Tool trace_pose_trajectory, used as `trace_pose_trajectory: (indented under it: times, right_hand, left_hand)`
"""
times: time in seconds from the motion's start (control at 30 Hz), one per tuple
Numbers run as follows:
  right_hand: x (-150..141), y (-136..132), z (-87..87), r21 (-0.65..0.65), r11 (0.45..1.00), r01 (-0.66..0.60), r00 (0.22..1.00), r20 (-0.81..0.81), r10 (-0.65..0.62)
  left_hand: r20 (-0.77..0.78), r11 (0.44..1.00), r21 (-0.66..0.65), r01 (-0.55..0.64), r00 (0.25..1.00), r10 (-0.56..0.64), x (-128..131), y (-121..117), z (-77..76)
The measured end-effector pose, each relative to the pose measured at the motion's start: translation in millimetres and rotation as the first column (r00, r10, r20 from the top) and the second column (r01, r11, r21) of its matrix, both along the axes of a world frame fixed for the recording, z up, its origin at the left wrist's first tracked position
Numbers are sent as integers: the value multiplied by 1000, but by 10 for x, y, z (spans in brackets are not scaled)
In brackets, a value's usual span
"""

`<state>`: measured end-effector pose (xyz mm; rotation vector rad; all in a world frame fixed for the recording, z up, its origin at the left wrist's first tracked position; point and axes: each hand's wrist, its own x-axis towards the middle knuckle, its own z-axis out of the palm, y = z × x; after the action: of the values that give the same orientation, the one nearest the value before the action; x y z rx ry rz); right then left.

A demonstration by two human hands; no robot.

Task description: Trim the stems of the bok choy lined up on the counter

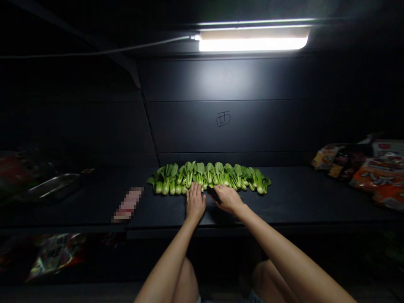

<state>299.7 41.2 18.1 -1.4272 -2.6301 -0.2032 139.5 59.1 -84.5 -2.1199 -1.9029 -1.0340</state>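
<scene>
Several heads of bok choy (186, 179) lie side by side in a long row on a dark shelf (293, 202), leaves towards the back panel and pale stems towards me. My left hand (195, 202) rests at the front of the row, its fingers stretched out and touching or just over the stems. Just to its right, my right hand (229, 197) is closed around a slim black object (213, 195), which looks like a handle. What kind of tool it is, I cannot tell, as the hand hides much of it.
Bright snack packets (375, 172) are piled at the right. To the left lie a blurred pinkish card (128, 205) and a shallow metal tray (53, 187). A plastic packet (57, 252) shows on the level below. A lit tube lamp (252, 44) hangs overhead with its cable (126, 49).
</scene>
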Motion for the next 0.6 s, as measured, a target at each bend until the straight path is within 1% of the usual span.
trace_pose_trajectory:
  times: [0.17, 0.3, 0.47, 0.6]
  right_hand:
    - [-37, 16, -13, 0, 1000, 6, 1000, 9, -6]
    - [-44, 33, -14, -12, 1000, 20, 1000, 19, -19]
    - [-125, 43, -8, 2, 1000, 23, 1000, -3, -23]
    - [-245, 33, 8, 1, 1000, -12, 1000, -13, 12]
  left_hand:
    - [94, 998, 63, 4, 995, -10, -87, 33, -16]
    - [41, 995, 96, 2, 999, -6, -245, -2, 37]
    - [-33, 993, 74, -94, 995, 96, -662, -39, 103]
    - [-49, 976, 68, -208, 976, 211, -989, -53, 60]
